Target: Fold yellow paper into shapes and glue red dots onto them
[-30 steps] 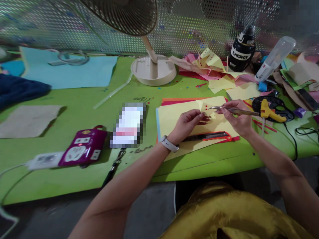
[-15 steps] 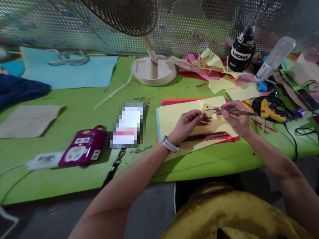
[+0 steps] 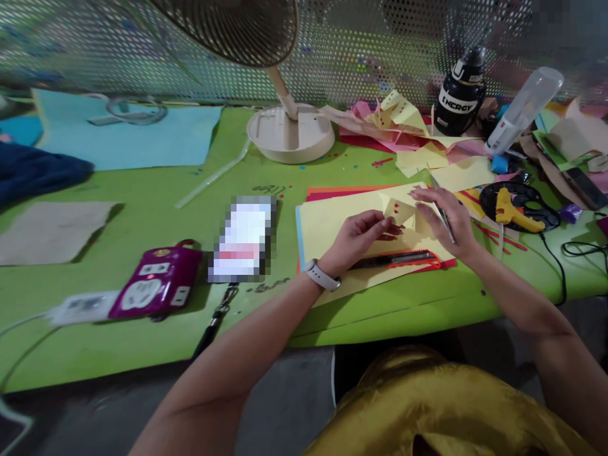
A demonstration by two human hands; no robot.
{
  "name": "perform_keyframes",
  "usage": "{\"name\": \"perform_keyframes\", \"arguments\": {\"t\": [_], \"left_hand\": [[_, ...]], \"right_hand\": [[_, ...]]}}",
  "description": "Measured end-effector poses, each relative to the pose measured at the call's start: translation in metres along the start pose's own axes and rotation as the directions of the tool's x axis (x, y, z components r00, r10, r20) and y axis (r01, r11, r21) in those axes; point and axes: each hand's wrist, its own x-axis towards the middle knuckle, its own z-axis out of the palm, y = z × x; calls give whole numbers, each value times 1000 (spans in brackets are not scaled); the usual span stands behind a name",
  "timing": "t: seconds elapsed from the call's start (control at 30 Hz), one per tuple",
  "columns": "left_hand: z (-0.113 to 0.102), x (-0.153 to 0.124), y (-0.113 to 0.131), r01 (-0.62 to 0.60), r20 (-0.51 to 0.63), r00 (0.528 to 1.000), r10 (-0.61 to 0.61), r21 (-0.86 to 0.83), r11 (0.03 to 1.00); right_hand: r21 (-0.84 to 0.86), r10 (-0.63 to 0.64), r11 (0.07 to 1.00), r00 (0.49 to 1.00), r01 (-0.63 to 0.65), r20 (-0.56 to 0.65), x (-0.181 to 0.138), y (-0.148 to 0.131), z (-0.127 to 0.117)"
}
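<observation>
Pinched in my left hand (image 3: 357,237) is a small folded piece of yellow paper (image 3: 398,208) with little red marks on it. My right hand (image 3: 451,221) holds metal tweezers (image 3: 444,214) against the palm, their tips pointing up and away. Its thumb and forefinger reach to the right edge of the folded paper; whether they touch it I cannot tell. Under both hands lies a stack of coloured sheets, a yellow sheet (image 3: 327,231) on top. A utility knife (image 3: 399,259) with an orange edge rests on the stack just below my hands.
Left of the stack are a phone (image 3: 244,237) and a purple power adapter (image 3: 159,282). A fan base (image 3: 291,136) stands behind. Paper scraps (image 3: 403,123), a black bottle (image 3: 460,98), a clear bottle (image 3: 525,111) and a yellow glue gun (image 3: 515,212) lie or stand to the right.
The tweezers have swung from pointing left at the paper to pointing up in my right hand. My right fingers have opened toward the paper; my left hand stays in place.
</observation>
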Motion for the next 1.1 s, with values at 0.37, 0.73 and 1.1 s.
{"name": "perform_keyframes", "arguments": {"t": [0.37, 0.73, 1.1], "left_hand": [[2, -2, 1, 40, 16, 999, -41, 51, 998], [3, -2, 5, 93, -49, 995, -90, 55, 994], [3, -2, 2, 64, -43, 997, -60, 88, 994]], "right_hand": [[189, 166, 959, 957, -213, 237, -2, 12, 7], [212, 178, 949, 950, -235, 257, -5, 10, 12], [184, 203, 950, 946, -253, 254, -6, 6, 13]]}}
